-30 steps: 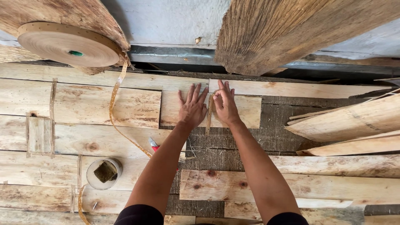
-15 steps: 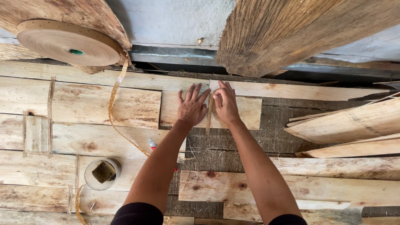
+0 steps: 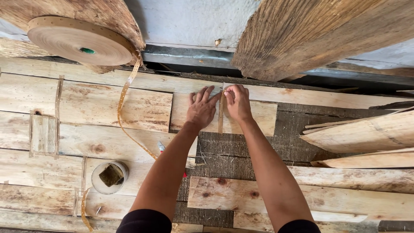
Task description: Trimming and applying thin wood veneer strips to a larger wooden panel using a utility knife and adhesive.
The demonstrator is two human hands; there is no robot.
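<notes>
1. Left hand [image 3: 201, 110] lies flat, fingers spread and grasping nothing, pinning veneer sheet [image 3: 183, 113] near the workbench's [image 3: 224, 166] far edge
2. Right hand [image 3: 237, 102] pinches the tape strip [image 3: 221, 115] along the seam; best rubbed down evenly, sheets butted

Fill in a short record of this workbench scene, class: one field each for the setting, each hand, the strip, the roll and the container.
Setting: thin wood veneer sheets laid flat on a work surface
Left hand: flat, palm down on the veneer beside the strip
Right hand: fingertips pressing the top of the strip
Tape strip: narrow, upright across a veneer seam
Tape roll: large, brown, perforated, loose end trailing down
Container: small, round, sponge-like pad inside
</notes>
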